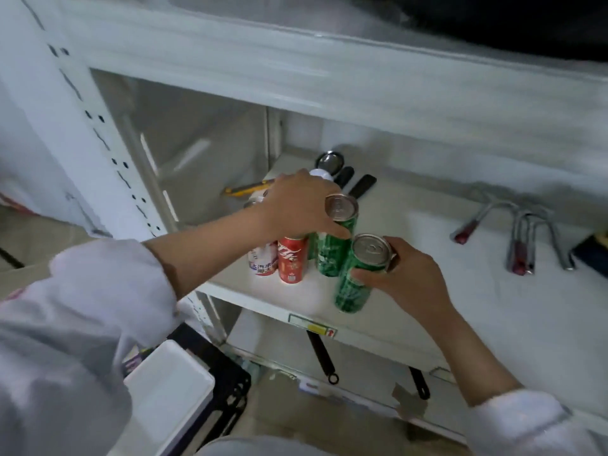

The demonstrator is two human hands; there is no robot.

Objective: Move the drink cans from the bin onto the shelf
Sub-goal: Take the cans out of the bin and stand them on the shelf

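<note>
On the white shelf point(411, 291) stand a red cola can point(292, 260), a white-and-pink can point(262, 261) left of it, and more cans behind, mostly hidden by my arm. My left hand point(297, 205) grips a tall green can point(335, 241) near its top, standing beside the red one. My right hand point(404, 274) holds a second green can point(357, 281) by its side, tilted, its base at the shelf's front edge. The bin point(227, 383) is a dark crate at the lower left, below the shelf; its contents are hidden.
A metal scoop with black handles point(342, 171) and a yellow utility knife point(246, 188) lie at the back of the shelf. Metal tools with red grips point(519, 238) lie at the right. A white box point(171, 390) sits by the crate. Black-handled tools hang below.
</note>
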